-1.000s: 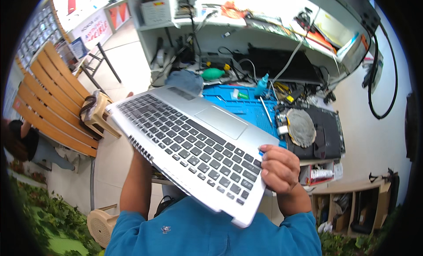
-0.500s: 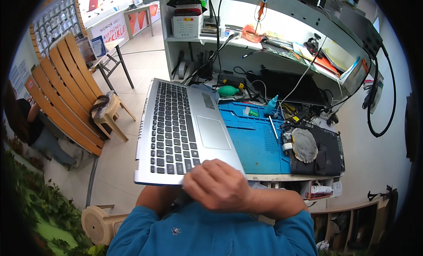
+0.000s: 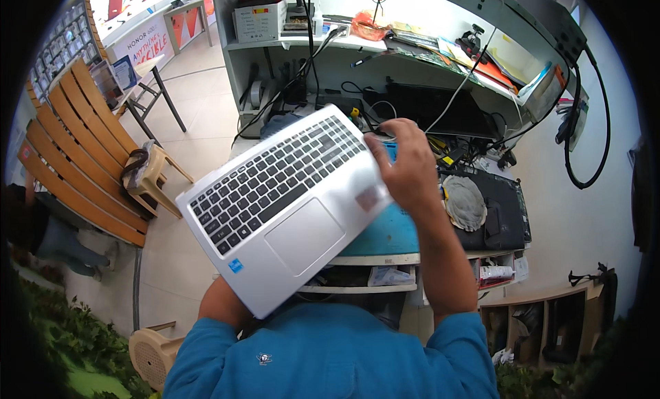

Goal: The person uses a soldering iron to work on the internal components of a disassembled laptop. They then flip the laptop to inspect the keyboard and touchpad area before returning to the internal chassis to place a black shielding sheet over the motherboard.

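Observation:
A silver laptop keyboard deck [image 3: 282, 248], with black keys and no screen attached, is held tilted diagonally above the front of the bench. My right hand [image 3: 405, 165] is at its far right end, thumb at the edge and fingers curved and apart, loosely touching at most. The deck hides my left hand; just that forearm shows below it. Beneath and behind the deck lies a blue repair mat [image 3: 385, 237]. Right of my arm, a round grey pad [image 3: 465, 203] rests on a black laptop part [image 3: 509, 213].
A cluttered shelf [image 3: 375, 41] with cables spans the back, above a dark monitor [image 3: 440, 110]. To the left stand a slatted wooden panel [image 3: 82, 145] and a plastic chair [image 3: 155, 179], with a person [image 3: 58, 241] behind. A stool [image 3: 151, 358] is lower left, cubbies [image 3: 543, 323] lower right.
The deck has turned clockwise from nearly upright in the picture to a diagonal. My right hand has moved from its near end up to the far right end, its fingers now more spread.

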`<state>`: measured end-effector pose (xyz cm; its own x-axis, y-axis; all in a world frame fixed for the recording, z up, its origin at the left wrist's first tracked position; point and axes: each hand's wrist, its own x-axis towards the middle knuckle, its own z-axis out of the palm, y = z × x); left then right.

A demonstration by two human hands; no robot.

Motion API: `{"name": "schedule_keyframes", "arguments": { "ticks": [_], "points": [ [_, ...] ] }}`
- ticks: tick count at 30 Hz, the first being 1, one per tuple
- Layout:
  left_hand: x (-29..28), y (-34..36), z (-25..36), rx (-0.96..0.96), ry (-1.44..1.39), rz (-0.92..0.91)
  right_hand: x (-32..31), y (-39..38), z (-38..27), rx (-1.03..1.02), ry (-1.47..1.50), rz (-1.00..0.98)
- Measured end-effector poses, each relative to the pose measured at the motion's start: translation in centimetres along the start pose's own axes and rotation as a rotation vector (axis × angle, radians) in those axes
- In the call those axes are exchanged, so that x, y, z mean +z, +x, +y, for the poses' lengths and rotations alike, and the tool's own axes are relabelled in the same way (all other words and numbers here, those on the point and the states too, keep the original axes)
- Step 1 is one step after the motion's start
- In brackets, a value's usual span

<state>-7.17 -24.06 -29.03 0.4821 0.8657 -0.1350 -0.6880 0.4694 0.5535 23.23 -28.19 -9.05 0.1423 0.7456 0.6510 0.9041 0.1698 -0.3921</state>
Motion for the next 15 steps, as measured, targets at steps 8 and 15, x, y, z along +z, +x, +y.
{"name": "schedule_keyframes", "arguments": {
  "ticks": [8,15],
  "points": [
    [-1.5,0.5,-0.5,-0.025,0.043,-0.005,1.6,-7.2,12.7,0.829,1.120,-0.526],
    [-2.8,0.3,-0.1,-0.009,0.092,0.009,1.7,-11.4,9.0,0.919,1.446,-0.261]
  ]
}}
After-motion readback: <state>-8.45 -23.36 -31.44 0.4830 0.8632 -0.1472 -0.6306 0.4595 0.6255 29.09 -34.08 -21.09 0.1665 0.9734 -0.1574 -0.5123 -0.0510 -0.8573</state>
